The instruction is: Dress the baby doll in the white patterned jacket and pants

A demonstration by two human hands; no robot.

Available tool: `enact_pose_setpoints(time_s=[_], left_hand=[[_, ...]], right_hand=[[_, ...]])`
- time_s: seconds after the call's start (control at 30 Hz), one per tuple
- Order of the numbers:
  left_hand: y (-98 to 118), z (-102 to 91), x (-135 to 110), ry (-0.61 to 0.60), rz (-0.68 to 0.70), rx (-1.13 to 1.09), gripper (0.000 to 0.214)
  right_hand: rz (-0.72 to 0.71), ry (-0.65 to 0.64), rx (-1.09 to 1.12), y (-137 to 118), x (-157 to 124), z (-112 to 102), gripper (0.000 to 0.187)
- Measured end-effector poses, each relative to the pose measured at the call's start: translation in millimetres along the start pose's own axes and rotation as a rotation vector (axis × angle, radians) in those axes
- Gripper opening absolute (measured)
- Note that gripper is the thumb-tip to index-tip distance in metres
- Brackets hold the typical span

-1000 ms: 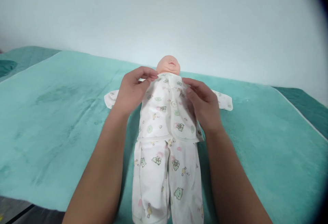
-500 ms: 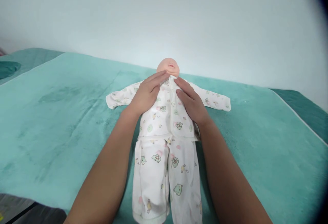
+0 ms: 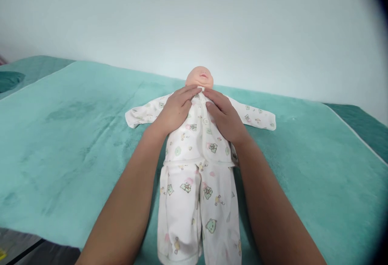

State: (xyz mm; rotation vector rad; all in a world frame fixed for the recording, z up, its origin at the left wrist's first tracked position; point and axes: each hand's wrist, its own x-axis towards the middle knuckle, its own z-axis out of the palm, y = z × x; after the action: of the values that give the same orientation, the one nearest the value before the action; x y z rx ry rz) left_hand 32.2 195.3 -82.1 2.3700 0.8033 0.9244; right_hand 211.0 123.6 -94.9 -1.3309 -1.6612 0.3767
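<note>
A baby doll lies on its back, head at the far end, its arms spread to both sides. It wears a white printed jacket with a front opening and matching trousers. My left hand rests flat on the left side of the jacket's chest, fingers stretched toward the collar. On the right side of the chest lies my right hand, its fingers also stretched and the tips near the collar. Neither hand grips anything. The doll's own hands and feet do not show.
Beneath the doll spreads a light green blanket with a pale edge. Darker green cloth shows at the right and far left. A white wall stands behind the far edge. Grey floor shows at the lower left.
My right hand's fingertips have shifted slightly left and up, closer to the collar and to my left hand. My left hand stays nearly where it was.
</note>
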Motion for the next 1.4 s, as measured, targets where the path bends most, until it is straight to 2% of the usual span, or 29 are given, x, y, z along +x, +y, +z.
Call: enact_pose_setpoints(time_s=[0.3,0.63,0.73,0.87,1.0,1.1,1.17,1.3,1.4], left_hand=[[2.1,-0.3,-0.4,-0.018,-0.029,0.008,0.056],[2.8,-0.9,-2.6,-0.026,0.003,-0.035,0.053],[3.7,2.0,-1.2,0.018,-0.021,-0.032,0.052],[-1.3,7.9,-6.2,0.15,-0.092,0.054,0.047],[-19.2,8.3,-33.5,0.27,-0.244,0.348,0.045],[-34.6,-1.6,-65.2,0.287,-0.362,0.559,0.048],[-43.4,-14.3,-85.7,0.271,-0.415,0.626,0.052],[-58.9,-46.7,-118.0,0.289,-0.599,0.622,0.055],[-65.0,-63.7,-134.5,0.35,-0.664,0.547,0.057]], right_hand=[[0.081,-0.035,-0.032,-6.3,5.2,0.8,0.04],[0.044,-0.063,-0.016,-1.5,8.2,1.6,0.043],[0.072,-0.072,-0.017,0.6,8.5,0.7,0.044],[0.14,-0.038,0.024,2.3,4.3,-3.0,0.046],[0.159,0.088,-0.021,21.2,-7.5,-4.5,0.05],[0.181,0.18,-0.266,41.9,-23.3,-6.9,0.051],[0.215,0.164,-0.486,53.7,-38.2,-15.3,0.051],[0.354,0.071,-0.725,73.9,-76.0,-57.0,0.059],[0.483,0.071,-0.808,87.7,-102.1,-92.2,0.058]])
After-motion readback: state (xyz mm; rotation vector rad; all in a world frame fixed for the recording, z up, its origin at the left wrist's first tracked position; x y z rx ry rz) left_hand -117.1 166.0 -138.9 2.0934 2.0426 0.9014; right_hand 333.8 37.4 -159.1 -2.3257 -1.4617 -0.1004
